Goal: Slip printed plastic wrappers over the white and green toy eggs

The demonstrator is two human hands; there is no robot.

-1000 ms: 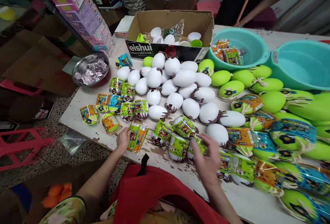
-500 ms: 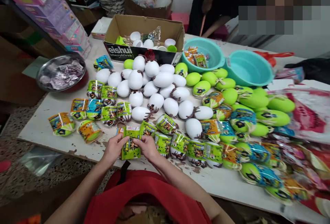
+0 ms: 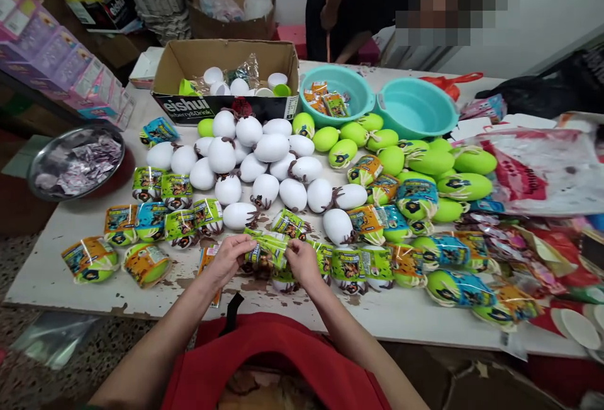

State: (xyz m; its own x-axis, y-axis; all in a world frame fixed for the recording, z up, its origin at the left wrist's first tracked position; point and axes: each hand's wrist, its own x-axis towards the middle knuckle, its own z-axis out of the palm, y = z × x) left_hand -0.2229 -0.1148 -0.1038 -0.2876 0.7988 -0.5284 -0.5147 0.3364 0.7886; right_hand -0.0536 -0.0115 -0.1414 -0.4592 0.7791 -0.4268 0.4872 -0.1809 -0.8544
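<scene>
Near the table's front edge I hold a green printed plastic sleeve (image 3: 270,243) between both hands. My left hand (image 3: 230,258) pinches its left end and my right hand (image 3: 302,261) its right end. Close beyond lie white toy eggs (image 3: 293,195), several with brown claw-like pieces at one end. Some white eggs wear the same kind of green sleeve, such as the sleeved egg (image 3: 348,268) right of my hands. Partly under my left forearm is a flat orange and blue printed piece (image 3: 207,258).
Green eggs (image 3: 429,160), some in orange or blue sleeves, crowd the right side. A carton (image 3: 226,58) with egg halves, two turquoise basins (image 3: 418,107) and a metal bowl (image 3: 40,171) of small packets stand around. Another person's hand (image 3: 329,17) holds a pole behind the table.
The green sleeve has gone from hanging flat and upright to being stretched sideways and crumpled between my hands. My hands have moved slightly right, and the view has shifted right.
</scene>
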